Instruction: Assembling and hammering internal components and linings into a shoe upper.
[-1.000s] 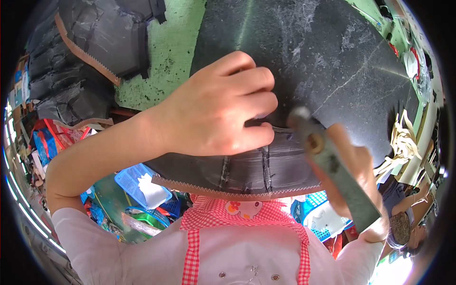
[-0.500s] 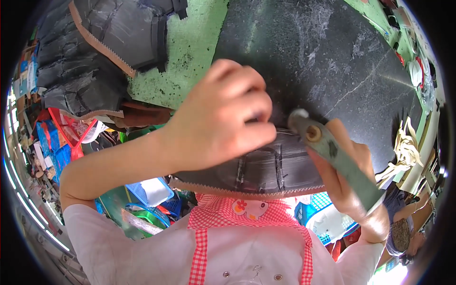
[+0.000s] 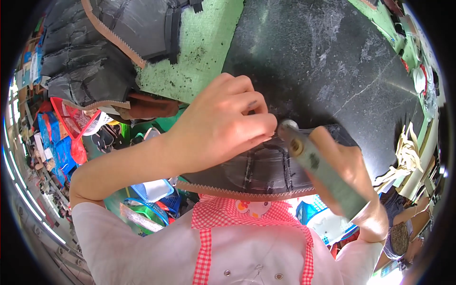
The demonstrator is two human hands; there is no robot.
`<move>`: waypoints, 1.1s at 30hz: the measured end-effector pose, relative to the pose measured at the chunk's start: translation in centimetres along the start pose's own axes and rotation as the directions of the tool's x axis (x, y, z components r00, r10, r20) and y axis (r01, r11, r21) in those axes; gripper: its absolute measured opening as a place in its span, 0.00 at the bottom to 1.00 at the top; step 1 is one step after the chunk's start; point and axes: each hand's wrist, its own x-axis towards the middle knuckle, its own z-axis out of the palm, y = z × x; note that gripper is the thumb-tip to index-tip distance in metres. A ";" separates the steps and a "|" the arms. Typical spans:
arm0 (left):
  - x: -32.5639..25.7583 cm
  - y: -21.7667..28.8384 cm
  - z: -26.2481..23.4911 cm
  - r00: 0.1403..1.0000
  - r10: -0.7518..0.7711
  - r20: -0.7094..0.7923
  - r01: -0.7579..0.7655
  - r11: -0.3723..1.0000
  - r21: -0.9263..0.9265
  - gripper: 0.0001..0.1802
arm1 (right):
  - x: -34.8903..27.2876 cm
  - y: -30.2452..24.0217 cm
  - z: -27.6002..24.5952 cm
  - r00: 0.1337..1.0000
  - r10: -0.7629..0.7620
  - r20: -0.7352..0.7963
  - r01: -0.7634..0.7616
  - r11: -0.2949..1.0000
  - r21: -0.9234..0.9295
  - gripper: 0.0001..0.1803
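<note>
My left hand (image 3: 223, 126) is closed, its fingers curled and thumb pressed against them at the far edge of a black leather-like panel (image 3: 266, 168). A brown zigzag-edged strip runs along the panel's near edge, and dark raised bands cross its face. The exact pinch point is hidden under the fingers. In my right hand (image 3: 342, 166) is a hammer with a long grey metal head (image 3: 313, 164); its rounded end lies close beside my left fingertips. Most of the hammer's handle is out of sight below the head.
A large scuffed black slab (image 3: 304, 61) lies on the green tabletop (image 3: 204, 52). More black panels (image 3: 90, 71) are stacked at the far left. Pale strips (image 3: 406, 152) lie on the right. Blue baskets (image 3: 154, 190) and a red basket (image 3: 76, 121) sit lower down. Another person (image 3: 403, 223) shows at the right edge.
The hammer's rounded end has come left and nearer to me, closer to my left fingertips. My left hand is slightly lower and less blurred. The whole view has shifted a little.
</note>
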 end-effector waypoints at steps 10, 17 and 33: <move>6.9 0.9 3.0 0.988 0.144 -0.049 -0.139 0.986 0.092 0.10 | -4.7 1.9 -2.0 0.946 0.308 -0.104 -0.302 0.951 0.072 0.21; 5.6 0.1 3.1 0.993 0.104 -0.064 -0.107 0.993 -0.052 0.12 | -4.5 1.9 -3.3 0.938 0.211 -0.276 -0.165 0.970 0.180 0.07; 4.9 -0.9 1.6 0.983 0.186 0.006 -0.186 0.982 0.034 0.11 | -1.5 1.7 -3.6 0.991 0.005 -0.133 -0.027 0.985 -0.171 0.14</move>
